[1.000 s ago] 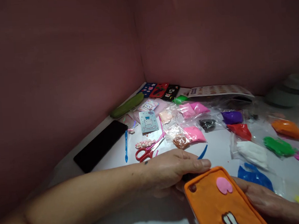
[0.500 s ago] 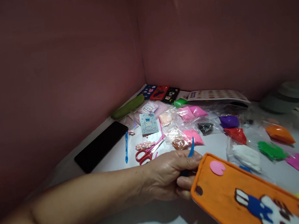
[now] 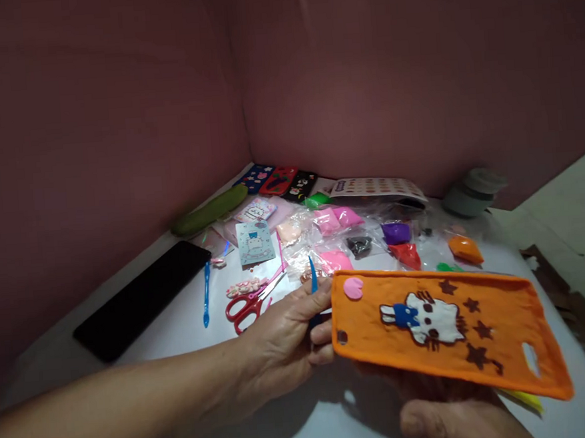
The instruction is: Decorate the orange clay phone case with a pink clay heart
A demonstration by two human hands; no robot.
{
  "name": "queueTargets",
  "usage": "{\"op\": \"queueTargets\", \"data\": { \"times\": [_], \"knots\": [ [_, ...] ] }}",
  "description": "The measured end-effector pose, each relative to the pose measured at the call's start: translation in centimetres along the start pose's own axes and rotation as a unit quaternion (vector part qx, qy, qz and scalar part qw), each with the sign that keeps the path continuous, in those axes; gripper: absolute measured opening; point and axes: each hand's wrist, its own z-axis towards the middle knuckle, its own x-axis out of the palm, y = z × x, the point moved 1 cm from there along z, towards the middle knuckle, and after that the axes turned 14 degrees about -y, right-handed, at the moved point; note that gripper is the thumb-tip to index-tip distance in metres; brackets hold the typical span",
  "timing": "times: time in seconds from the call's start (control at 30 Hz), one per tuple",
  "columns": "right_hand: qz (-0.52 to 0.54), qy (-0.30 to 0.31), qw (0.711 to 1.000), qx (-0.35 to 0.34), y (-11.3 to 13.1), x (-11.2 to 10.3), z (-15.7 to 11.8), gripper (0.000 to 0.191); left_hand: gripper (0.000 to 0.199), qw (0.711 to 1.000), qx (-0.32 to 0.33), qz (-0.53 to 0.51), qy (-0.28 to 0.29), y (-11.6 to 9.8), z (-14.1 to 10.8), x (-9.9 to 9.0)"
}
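An orange phone case (image 3: 509, 304), decorated with a white cat figure in blue, brown stars and a pink heart, is held above the table. My left hand (image 3: 285, 336) pinches its left end and also keeps a thin blue modelling tool (image 3: 313, 274) between the fingers. Beneath the case, my right hand (image 3: 447, 418) supports it from behind; its thumb shows below the lower edge and the other fingers are mostly hidden. Red-handled scissors (image 3: 241, 309) and a beaded hair clip (image 3: 250, 287) lie just beyond my left hand.
Bags of coloured clay, such as purple (image 3: 396, 232) and orange (image 3: 465, 249), spread behind the case. A black slab (image 3: 142, 299), a blue stick (image 3: 206, 295) and a long green object (image 3: 210, 211) lie left. Three decorated cases (image 3: 278, 181) sit in the corner; a grey jar (image 3: 472, 193) stands right.
The phone case has moved left in view and now shows whole, turned more level. My right hand has come into view under it. The view has swung right.
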Motion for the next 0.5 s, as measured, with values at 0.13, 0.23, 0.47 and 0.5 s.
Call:
{"op": "queueTargets", "data": {
  "times": [0.13, 0.23, 0.47, 0.5],
  "knots": [
    [0.04, -0.047, 0.997, -0.046, 0.5, 2.2, -0.1, 0.039, 0.022, 1.0, -0.001, 0.014, 0.002, 0.5, -0.1, -0.1],
    [0.103, -0.076, 0.991, -0.041, 0.3, 2.6, -0.2, 0.045, 0.022, 0.999, 0.003, 0.035, -0.005, 1.1, -0.2, -0.3],
    [0.196, -0.111, 0.974, -0.034, 0.9, 2.0, 0.3, 0.05, 0.03, 0.992, 0.033, 0.125, -0.007, 0.7, -0.6, -0.3],
    [0.205, -0.124, 0.97, -0.032, 1.1, 1.8, 0.3, 0.052, 0.03, 0.99, 0.045, 0.133, -0.015, 0.3, -0.7, -0.2]
  ]
}}
